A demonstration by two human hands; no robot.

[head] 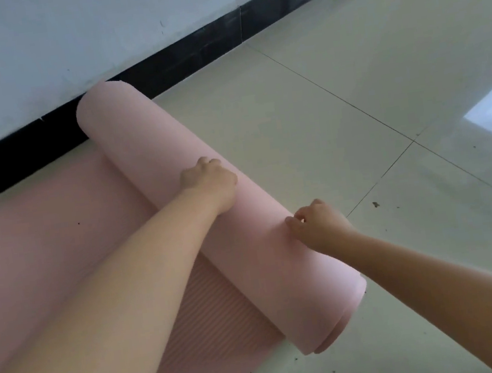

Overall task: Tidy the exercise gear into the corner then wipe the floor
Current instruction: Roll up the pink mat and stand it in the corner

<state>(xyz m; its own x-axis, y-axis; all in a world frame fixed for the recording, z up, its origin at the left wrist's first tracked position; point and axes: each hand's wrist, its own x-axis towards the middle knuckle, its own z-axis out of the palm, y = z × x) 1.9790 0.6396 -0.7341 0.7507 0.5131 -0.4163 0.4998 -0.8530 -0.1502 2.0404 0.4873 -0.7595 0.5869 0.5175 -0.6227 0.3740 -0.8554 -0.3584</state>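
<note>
Both forearms bare, no sleeves in view. Left hand point(209, 180), right hand point(318, 223): no gloves, rings, watch.

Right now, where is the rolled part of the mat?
In the head view, the roll lies diagonally at centre, its far end at the black skirting, with both hands on it.
</note>
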